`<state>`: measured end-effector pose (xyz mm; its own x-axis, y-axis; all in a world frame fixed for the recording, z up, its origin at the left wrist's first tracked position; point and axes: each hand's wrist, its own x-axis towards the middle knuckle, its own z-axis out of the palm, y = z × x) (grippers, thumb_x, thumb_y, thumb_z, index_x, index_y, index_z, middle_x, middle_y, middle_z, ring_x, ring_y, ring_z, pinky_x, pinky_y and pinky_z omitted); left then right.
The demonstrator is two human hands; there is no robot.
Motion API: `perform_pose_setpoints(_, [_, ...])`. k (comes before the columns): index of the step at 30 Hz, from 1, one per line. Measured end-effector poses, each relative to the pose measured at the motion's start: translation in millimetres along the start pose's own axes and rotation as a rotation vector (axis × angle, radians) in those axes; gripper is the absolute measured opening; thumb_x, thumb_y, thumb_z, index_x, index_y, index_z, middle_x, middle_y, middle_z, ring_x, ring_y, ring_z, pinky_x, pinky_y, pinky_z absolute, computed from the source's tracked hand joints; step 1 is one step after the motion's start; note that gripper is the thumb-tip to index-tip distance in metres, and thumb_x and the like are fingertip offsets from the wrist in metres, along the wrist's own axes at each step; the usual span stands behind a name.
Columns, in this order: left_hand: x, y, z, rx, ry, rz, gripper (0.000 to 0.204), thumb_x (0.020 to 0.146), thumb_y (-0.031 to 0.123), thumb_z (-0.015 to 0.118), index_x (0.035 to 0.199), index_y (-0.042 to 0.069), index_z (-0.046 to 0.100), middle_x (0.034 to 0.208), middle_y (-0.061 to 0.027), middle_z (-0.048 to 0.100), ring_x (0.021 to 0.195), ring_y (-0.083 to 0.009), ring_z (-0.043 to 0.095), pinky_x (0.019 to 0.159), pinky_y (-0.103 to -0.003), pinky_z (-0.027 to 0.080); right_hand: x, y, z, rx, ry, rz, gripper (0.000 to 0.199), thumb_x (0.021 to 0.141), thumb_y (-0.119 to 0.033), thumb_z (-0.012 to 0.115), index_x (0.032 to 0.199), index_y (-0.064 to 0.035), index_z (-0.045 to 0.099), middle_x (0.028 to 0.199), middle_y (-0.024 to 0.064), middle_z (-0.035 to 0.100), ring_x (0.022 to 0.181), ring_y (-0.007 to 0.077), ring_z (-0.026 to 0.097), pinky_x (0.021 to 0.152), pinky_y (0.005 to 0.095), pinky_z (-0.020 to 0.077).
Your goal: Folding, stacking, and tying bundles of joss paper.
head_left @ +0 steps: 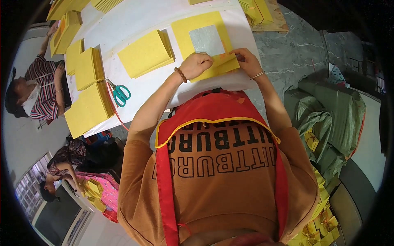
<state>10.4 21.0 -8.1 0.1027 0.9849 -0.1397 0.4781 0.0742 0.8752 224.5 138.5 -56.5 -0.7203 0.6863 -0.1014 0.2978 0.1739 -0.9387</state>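
Note:
At the near edge of a white table [135, 20], my left hand [196, 64] presses on a folded yellow paper sheet [217, 67]. My right hand [245, 59] pinches the same sheet at its upper right edge. Just beyond lies a flat yellow sheet with a silver foil square [206, 39] in its middle. A stack of yellow sheets [146, 53] rests to the left of my left hand.
Teal-handled scissors [120, 93] lie on the table left of my arm, beside more yellow stacks [88, 108]. A person in a striped shirt [43, 88] sits at the far left; another person [69, 170] sits lower left. Green sacks [332, 119] stand on the right.

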Motion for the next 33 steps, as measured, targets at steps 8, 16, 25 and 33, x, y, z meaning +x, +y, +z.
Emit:
perform_pose_setpoints(8, [-35.5,20.9,-43.8,0.083,0.095,0.189,0.051,0.072,0.019,0.068,0.118,0.007,0.050,0.113,-0.0139,0.053,0.103,-0.0291,0.049,0.088,-0.035,0.040,5.4,2.8,3.0,0.060,0.049,0.132,0.021,0.075,-0.017,0.065,0.092,-0.0058,0.063,0.086,0.0042,0.053,0.069,0.0130,0.051,0.065,0.0254,0.0427])
perform_pose_setpoints(16, [-36.0,-4.0,-22.6,0.618,0.334,0.276,0.042,0.067,-0.006,0.052,0.107,0.006,0.056,0.106,-0.0130,0.057,0.102,-0.0278,0.051,0.086,-0.036,0.043,-3.3,-12.7,3.2,-0.039,0.163,-0.279,0.040,0.071,-0.013,0.068,0.110,-0.0105,0.057,0.107,0.0100,0.050,0.093,0.0218,0.053,0.077,0.0304,0.0448])
perform_pose_setpoints(25, [-77.4,7.2,1.6,0.435,0.245,0.230,0.038,0.070,-0.005,0.049,0.106,0.006,0.056,0.102,-0.0138,0.058,0.100,-0.0301,0.051,0.086,-0.037,0.043,-34.0,-26.0,0.1,-0.414,-0.054,-0.584,0.038,0.068,-0.017,0.067,0.106,-0.0126,0.060,0.114,0.0113,0.054,0.103,0.0274,0.052,0.083,0.0371,0.0411])
perform_pose_setpoints(33, [-54.5,-4.0,12.2,-0.196,0.528,-0.281,0.021,0.085,0.015,0.051,0.098,-0.001,0.056,0.058,-0.0108,0.052,0.051,-0.0179,0.049,0.050,-0.031,0.039,-17.9,-28.8,22.7,0.162,-0.024,0.127,0.033,0.079,-0.020,0.062,0.107,-0.0038,0.056,0.091,0.0107,0.063,0.077,0.0183,0.062,0.065,0.0281,0.0465])
